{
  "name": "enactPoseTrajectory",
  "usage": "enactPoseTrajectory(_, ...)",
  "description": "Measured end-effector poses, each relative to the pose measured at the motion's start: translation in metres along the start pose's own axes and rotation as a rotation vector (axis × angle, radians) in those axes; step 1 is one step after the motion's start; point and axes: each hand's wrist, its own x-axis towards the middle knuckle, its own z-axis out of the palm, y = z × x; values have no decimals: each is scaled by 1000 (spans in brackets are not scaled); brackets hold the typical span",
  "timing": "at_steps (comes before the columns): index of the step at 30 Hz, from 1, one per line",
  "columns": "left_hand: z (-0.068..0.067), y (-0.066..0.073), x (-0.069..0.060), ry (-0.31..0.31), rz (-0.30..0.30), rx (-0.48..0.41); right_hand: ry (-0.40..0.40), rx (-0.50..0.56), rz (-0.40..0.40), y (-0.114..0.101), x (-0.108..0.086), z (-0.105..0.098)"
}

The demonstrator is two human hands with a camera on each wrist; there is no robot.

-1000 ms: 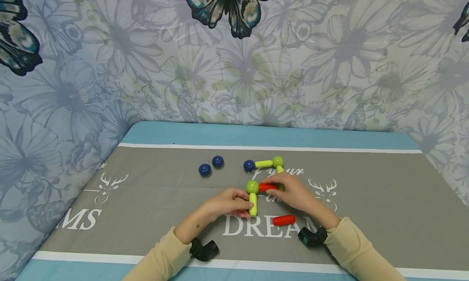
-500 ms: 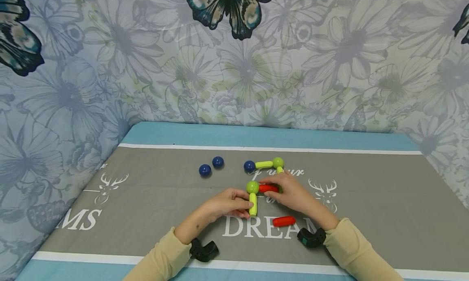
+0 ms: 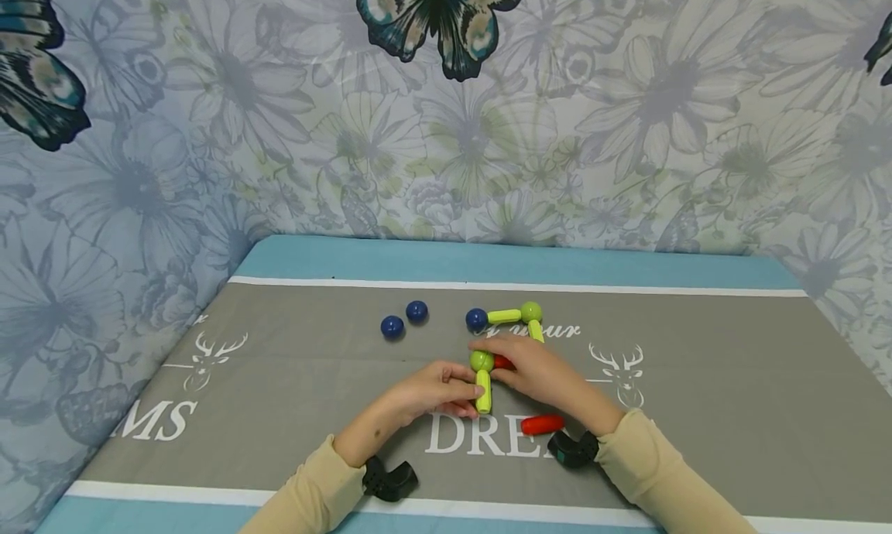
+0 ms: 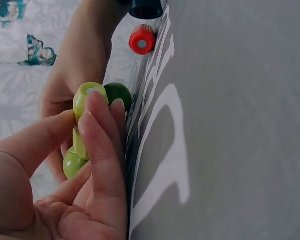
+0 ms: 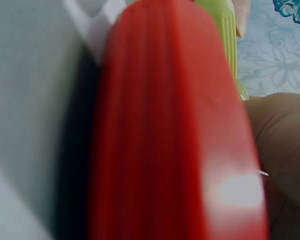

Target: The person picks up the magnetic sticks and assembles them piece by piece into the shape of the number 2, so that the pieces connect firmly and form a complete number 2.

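Observation:
In the head view the left hand (image 3: 435,391) pinches a lime-green stick (image 3: 484,391) between thumb and fingers. A lime-green ball (image 3: 482,361) caps the stick's far end. The right hand (image 3: 540,371) has its thumb and fingers around that ball, over a red stick (image 3: 502,362) joined to its right side and partly hidden by the hand. The left wrist view shows the green stick (image 4: 80,137) in the left fingers, with the right hand (image 4: 75,75) behind. Close in the right wrist view, a loose red stick (image 5: 175,125) covers much of the picture.
Loose red stick (image 3: 543,425) lies near the right wrist's black camera. Behind the hands, a blue ball (image 3: 477,320), a green stick (image 3: 505,316) and a green ball (image 3: 531,311) are joined, with another green stick (image 3: 535,330). Two blue balls (image 3: 392,327) (image 3: 416,311) lie further left.
The right hand has moved left from the red stick to the green ball, its fingers now reaching around the ball. The left hand keeps its hold on the green stick.

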Motion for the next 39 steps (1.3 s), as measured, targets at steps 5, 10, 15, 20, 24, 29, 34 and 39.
enactPoseTrajectory(5,-8,3,-4,-20,26,53,-7,9,21,3,0,0)
enactPoseTrajectory(10,-37,18,-18,159,262,440,-17,43,33,4,-1,-1)
enactPoseTrajectory(15,-70,34,-36,658,356,953,-6,60,33,3,-2,0)
enactPoseTrajectory(20,-87,30,-37,646,153,1131,-13,57,33,5,-4,2)
enactPoseTrajectory(24,-93,26,-29,616,160,1102,10,49,21,6,-1,1)
enactPoseTrajectory(29,-88,23,-31,525,226,985,11,41,26,6,-2,1)
enactPoseTrajectory(34,-67,25,-48,234,210,664,15,47,29,5,-1,2)
enactPoseTrajectory(39,-36,19,-56,-25,114,286,42,50,0,5,0,4)
